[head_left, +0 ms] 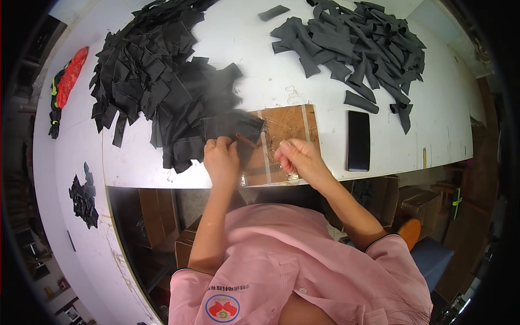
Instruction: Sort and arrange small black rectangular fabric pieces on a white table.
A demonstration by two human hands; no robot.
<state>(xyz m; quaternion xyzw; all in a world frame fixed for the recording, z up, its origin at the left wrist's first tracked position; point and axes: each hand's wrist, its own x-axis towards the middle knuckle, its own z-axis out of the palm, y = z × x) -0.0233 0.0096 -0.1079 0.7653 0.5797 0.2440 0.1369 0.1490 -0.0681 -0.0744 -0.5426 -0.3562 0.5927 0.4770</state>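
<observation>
Black fabric piece [238, 130] lies at the edge of the brown board [287, 127], just beside the big black pile [157, 81]. From the head view, our left hand [221, 160] curls its fingers onto it; our right hand [298, 157] pinches fingertips together, on what we cannot tell. We judge pressing flat keeps it steady.

Black and grey cloth on a white table

Black fabric pieces [157, 81], grey strips [357, 49], a brown board [287, 130], a black phone [358, 140], a pink shirt [292, 260], a red bag [70, 76].
</observation>
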